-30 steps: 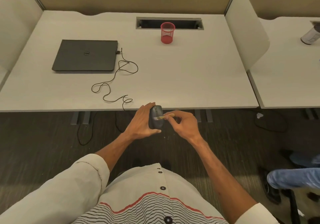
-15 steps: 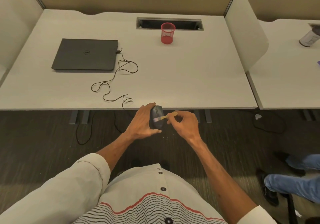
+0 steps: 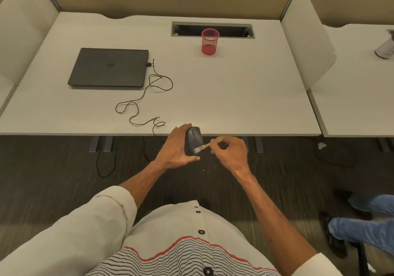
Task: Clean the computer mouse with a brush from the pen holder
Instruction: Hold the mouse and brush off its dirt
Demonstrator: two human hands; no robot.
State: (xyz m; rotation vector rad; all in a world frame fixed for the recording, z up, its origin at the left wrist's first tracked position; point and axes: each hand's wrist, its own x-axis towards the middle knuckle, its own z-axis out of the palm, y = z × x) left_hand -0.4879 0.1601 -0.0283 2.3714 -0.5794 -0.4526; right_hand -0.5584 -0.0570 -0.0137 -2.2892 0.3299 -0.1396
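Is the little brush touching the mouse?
Touching. In the head view, the pale bristles of the brush lie right on the near right side of the mouse, with no gap showing.

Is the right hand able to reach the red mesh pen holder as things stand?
Probably yes. Only bare white desk lies between the right hand and the red mesh pen holder, though it stands far back, so a forward lean seems needed. The hand pinches the small wooden brush.
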